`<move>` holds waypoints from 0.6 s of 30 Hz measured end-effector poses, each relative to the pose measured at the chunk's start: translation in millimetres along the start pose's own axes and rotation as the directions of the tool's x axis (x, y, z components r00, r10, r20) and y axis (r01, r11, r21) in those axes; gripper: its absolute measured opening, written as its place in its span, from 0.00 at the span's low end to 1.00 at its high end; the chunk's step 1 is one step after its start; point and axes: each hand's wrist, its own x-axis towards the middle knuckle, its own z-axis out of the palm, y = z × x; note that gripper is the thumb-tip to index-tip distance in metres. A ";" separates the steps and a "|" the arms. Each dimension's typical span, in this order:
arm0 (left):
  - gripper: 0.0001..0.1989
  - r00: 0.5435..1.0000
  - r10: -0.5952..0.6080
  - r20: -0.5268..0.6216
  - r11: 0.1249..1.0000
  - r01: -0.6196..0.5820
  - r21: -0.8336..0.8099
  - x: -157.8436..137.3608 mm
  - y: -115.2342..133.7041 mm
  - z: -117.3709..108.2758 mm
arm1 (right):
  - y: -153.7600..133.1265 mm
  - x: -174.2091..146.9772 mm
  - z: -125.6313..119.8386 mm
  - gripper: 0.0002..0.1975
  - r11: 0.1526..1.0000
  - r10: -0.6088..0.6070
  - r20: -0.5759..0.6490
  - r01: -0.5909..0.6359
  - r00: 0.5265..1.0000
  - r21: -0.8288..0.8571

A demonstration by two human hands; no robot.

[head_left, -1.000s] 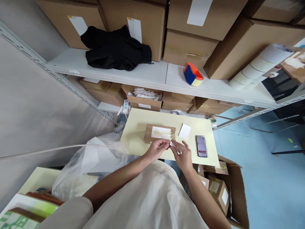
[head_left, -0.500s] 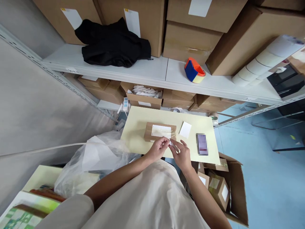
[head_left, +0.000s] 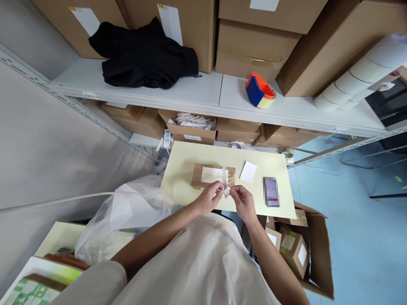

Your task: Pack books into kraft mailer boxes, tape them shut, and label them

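Observation:
My left hand (head_left: 210, 198) and my right hand (head_left: 244, 204) meet in front of a taped cardboard box (head_left: 197, 176), fingertips pinched. Between them is a small white piece of paper or sticker (head_left: 227, 191), one edge in each hand. A pale narrow strip (head_left: 224, 174) rises from it across the box's right part; whether it is joined to the piece, I cannot tell. The box lies flat on a pale yellow table (head_left: 181, 154) and bears a white label (head_left: 210, 174). To its right are a white card (head_left: 248, 172) and a blurred purple item (head_left: 271, 192).
Behind the table, a grey shelf (head_left: 210, 91) holds large cartons, a black garment (head_left: 146, 57), an orange-blue-yellow band (head_left: 259, 91) and white rolls (head_left: 349, 82). An open carton (head_left: 321, 250) with small boxes stands low right. A clear plastic bag (head_left: 98, 233) lies left.
My right hand's fingers have drawn in to a pinch on the right edge of the white piece. The pale strip now shows upright over the box. The view has shifted slightly.

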 end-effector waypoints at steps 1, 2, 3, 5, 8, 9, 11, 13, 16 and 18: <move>0.10 0.999 -0.028 0.028 1.000 0.027 0.014 2.8 -2.6 -5.9 | 0.9 1.7 -2.7 0.15 1.000 0.023 -0.014 -0.023 1.000 0.008; 0.09 0.996 -0.061 0.059 0.998 0.059 0.038 6.0 -5.1 -13.5 | 1.9 3.5 -6.2 0.15 0.999 0.048 -0.027 -0.048 0.998 0.011; 0.09 0.991 -0.095 0.090 0.993 0.089 0.072 9.5 -7.4 -22.7 | 3.0 5.3 -10.5 0.16 0.997 0.075 -0.040 -0.074 0.996 0.009; 0.08 0.978 -0.151 0.141 0.980 0.129 0.155 17.6 -10.4 -45.4 | 5.6 9.0 -20.8 0.17 0.992 0.125 -0.067 -0.126 0.990 -0.001; 0.08 0.952 -0.236 0.196 0.952 0.186 0.243 32.0 -12.2 -86.6 | 10.3 13.9 -37.9 0.18 0.984 0.177 -0.107 -0.180 0.978 -0.016; 0.07 0.937 -0.272 0.218 0.937 0.206 0.283 37.4 -13.0 -101.0 | 11.9 15.3 -43.4 0.19 0.981 0.190 -0.116 -0.194 0.975 -0.029; 0.06 0.901 -0.353 0.251 0.880 0.229 0.415 49.7 -16.3 -128.7 | 15.1 17.8 -53.2 0.20 0.974 0.207 -0.129 -0.217 0.970 -0.071; 0.06 0.869 -0.450 0.203 0.751 0.246 0.612 65.0 -22.3 -152.8 | 17.6 19.8 -60.8 0.21 0.967 0.207 -0.164 -0.227 0.965 -0.114; 0.04 0.863 -0.500 -0.071 0.475 0.342 0.810 95.4 -33.7 -178.1 | 18.7 21.7 -66.0 0.22 0.964 0.185 -0.263 -0.227 0.947 -0.139; 0.07 0.856 -0.463 -0.228 0.367 0.420 0.830 120.1 -39.9 -187.3 | 17.9 22.2 -64.8 0.22 0.965 0.172 -0.296 -0.221 0.940 -0.139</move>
